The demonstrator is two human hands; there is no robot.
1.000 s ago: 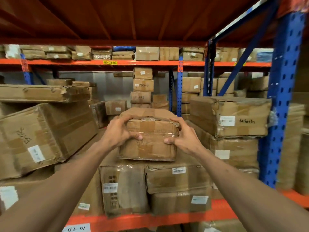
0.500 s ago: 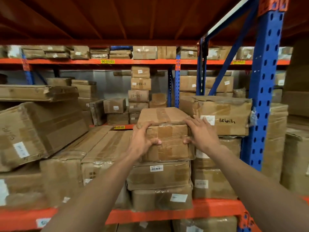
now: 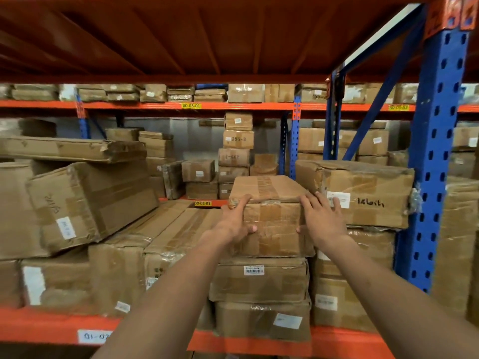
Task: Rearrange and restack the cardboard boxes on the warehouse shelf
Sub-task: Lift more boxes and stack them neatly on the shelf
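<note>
Two bare hands hold a taped cardboard box (image 3: 272,216) at the front of the warehouse shelf (image 3: 259,342), where it sits on top of a two-box stack (image 3: 260,294). The left hand (image 3: 237,221) is closed on the box's left side, fingers curled over the top left corner and thumb pressed against the front face. The right hand (image 3: 320,218) lies flatter, fingers spread over the top right edge and thumb on the front face low down. Both forearms reach forward and up from the bottom of the view.

On the right, the held box sits just beside a larger box with handwriting (image 3: 363,195), and the right hand's fingers overlap that box's front. To the left lie long flat cartons (image 3: 166,229), lower than the held box's top, with open space above them. Further left a big box (image 3: 90,198) leans tilted. A blue upright post (image 3: 435,164) bounds the bay on the right, and the orange deck (image 3: 207,35) overhead leaves clear height above the box.
</note>
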